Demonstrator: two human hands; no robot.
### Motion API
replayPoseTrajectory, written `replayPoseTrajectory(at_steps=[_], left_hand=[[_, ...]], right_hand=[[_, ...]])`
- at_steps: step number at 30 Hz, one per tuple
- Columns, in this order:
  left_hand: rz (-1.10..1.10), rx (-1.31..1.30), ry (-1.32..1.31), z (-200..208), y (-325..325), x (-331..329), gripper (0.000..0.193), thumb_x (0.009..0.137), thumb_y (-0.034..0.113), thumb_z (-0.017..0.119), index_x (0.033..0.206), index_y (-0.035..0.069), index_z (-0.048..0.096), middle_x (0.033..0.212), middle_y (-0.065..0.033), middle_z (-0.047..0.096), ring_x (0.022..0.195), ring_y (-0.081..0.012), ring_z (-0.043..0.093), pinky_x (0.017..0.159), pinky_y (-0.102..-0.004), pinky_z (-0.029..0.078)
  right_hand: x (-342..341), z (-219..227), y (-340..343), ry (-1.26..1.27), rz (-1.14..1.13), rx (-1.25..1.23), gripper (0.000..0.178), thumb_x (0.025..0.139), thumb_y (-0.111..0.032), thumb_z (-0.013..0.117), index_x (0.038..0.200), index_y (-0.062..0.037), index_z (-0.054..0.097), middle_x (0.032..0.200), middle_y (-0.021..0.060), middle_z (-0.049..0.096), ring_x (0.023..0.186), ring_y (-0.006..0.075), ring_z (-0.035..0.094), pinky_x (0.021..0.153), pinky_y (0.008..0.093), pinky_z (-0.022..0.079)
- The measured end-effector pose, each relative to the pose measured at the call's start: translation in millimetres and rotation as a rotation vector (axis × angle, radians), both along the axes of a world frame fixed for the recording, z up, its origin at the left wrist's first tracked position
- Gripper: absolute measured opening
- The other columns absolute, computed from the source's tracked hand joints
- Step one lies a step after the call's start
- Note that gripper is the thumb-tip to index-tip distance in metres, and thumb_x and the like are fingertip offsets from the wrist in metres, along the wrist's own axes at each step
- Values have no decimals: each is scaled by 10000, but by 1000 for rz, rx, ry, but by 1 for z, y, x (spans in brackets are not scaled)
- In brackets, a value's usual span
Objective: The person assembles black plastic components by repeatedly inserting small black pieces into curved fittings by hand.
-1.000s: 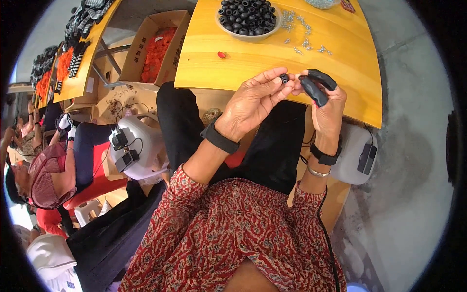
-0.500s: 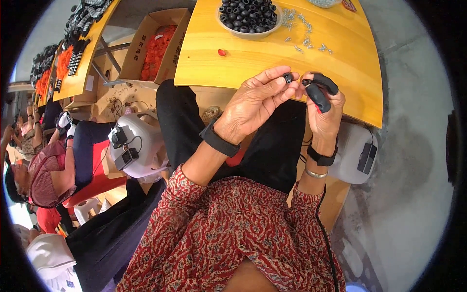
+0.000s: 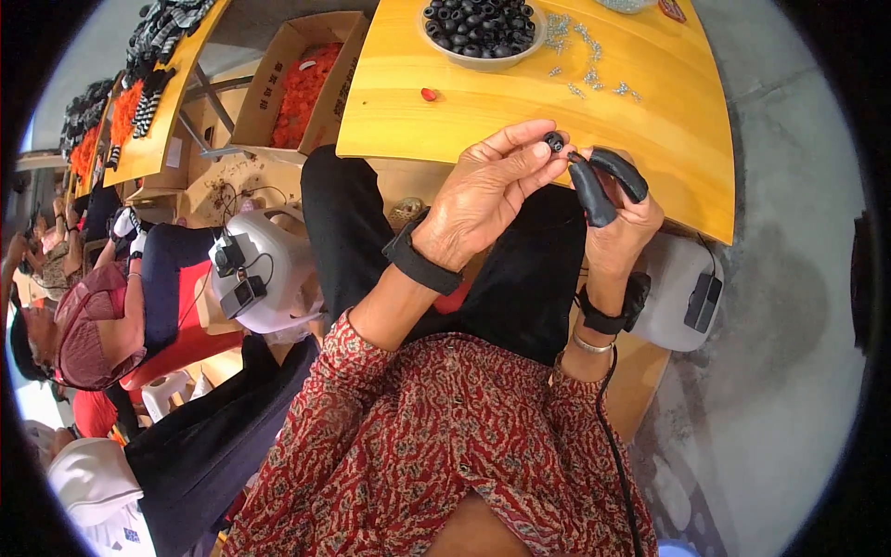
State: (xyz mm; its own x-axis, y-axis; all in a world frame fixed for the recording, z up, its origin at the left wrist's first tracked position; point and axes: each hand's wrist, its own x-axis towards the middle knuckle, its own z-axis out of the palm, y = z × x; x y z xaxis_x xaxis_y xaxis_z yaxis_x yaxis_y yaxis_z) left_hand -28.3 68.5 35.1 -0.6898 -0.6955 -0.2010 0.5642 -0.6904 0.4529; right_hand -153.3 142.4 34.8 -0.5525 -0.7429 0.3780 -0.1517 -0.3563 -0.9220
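Closer to the bead (image 3: 554, 141) than half a second ago, the right hand (image 3: 628, 226) has nudged its fingertips inward, and the two black finger covers (image 3: 592, 193) on it lie straighter, while the left hand (image 3: 487, 186) keeps much the same place. Biggest from where I stand is the yellow table (image 3: 399, 125), its near edge just beyond the person's knees; a second table (image 3: 182, 97) stands off to the left, laid with striped pieces (image 3: 148, 107). Next comes a coworker (image 3: 93, 334) seated at that side, then a white stool (image 3: 283, 278) and a carton (image 3: 263, 111) filled with orange stuff (image 3: 302, 97). On the yellow table's far part sits a bowl (image 3: 487, 64) heaped with black beads (image 3: 473, 28). Over the near edge the two hands meet: the left pinches the single bead between thumb and fingers, and the right has its fingertips just beside it, but I cannot tell whether they grip anything. Smallest are the silver bits (image 3: 592, 78) scattered near the bowl and one red bit (image 3: 428, 95) lying apart, left of them.
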Motion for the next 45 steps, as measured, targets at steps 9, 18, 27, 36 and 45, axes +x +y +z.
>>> replayPoseTrajectory(at_steps=[9,18,27,36,45], left_hand=[[14,-43,-5,0,2,1,265,891,-36,510,1151,-26,562,1145,-164,581,1044,-207,582,932,-290,501],[19,-86,-22,1,5,1,277,880,-38,527,1155,-26,562,1147,-153,583,1063,-205,572,959,-307,480],[11,-142,-22,2,7,-1,281,872,-39,539,1152,-25,566,1141,-144,589,1052,-192,574,957,-310,475],[32,-255,-74,8,12,1,274,855,-31,576,1128,-11,589,1111,-124,613,1015,-171,591,914,-289,489],[49,-204,-78,5,10,0,259,865,-26,563,1123,-18,590,1098,-130,616,998,-183,599,905,-299,496]], right_hand=[[6,0,-2,177,-112,55,210,728,38,718,922,-8,655,879,8,594,772,61,542,613,158,397],[6,-2,1,178,-103,42,213,727,55,704,927,2,656,894,21,602,787,78,549,638,178,419],[5,-2,1,218,-109,-25,219,721,60,703,930,21,651,909,57,606,805,118,562,681,219,453],[7,-3,3,184,-120,-71,213,710,62,713,911,23,656,893,62,613,793,129,556,657,227,452],[9,3,2,253,-130,-50,201,718,69,705,907,20,658,887,61,618,787,126,553,649,219,447]])
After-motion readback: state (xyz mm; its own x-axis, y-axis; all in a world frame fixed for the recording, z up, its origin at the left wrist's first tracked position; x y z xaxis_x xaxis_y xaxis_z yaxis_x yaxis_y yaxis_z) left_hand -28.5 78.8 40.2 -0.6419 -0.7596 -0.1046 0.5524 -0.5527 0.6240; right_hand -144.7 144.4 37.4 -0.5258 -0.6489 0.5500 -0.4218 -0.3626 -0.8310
